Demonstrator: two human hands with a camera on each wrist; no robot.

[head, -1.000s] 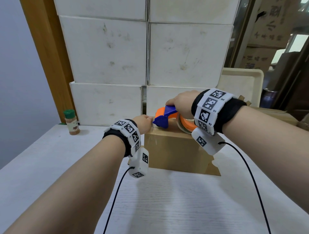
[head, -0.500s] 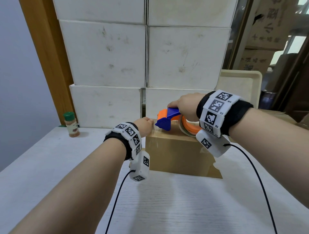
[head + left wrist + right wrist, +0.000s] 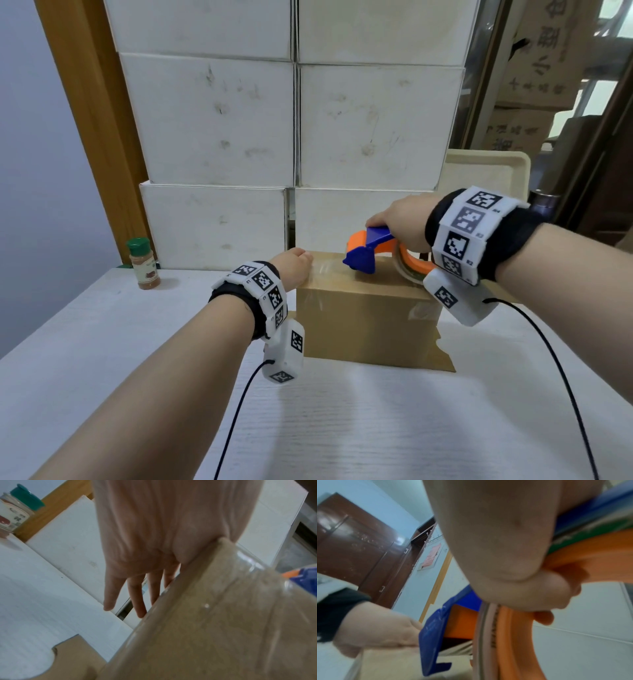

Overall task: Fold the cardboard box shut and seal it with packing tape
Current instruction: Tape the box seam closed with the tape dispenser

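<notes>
A brown cardboard box (image 3: 366,318) stands closed on the white table (image 3: 342,428). My left hand (image 3: 293,267) rests on its top left edge; in the left wrist view the straight fingers (image 3: 137,595) hang down along the box (image 3: 214,628) side. My right hand (image 3: 400,222) grips an orange and blue tape dispenser (image 3: 370,253) whose blue front sits on the box top, right of the left hand. A strip of clear tape (image 3: 325,270) shines on the top between them. The right wrist view shows the dispenser (image 3: 513,635), my right hand (image 3: 496,547) curled round it, and the left hand (image 3: 376,628).
Stacked white boxes (image 3: 219,123) form a wall right behind the cardboard box. A spice bottle (image 3: 144,263) with a green cap stands at the back left. A beige tray (image 3: 489,171) leans at the back right. A cardboard flap (image 3: 442,356) sticks out at the box's bottom right.
My right hand has drawn the dispenser to the right along the box top, leaving clear tape behind it. The left hand has stayed on the left edge.
</notes>
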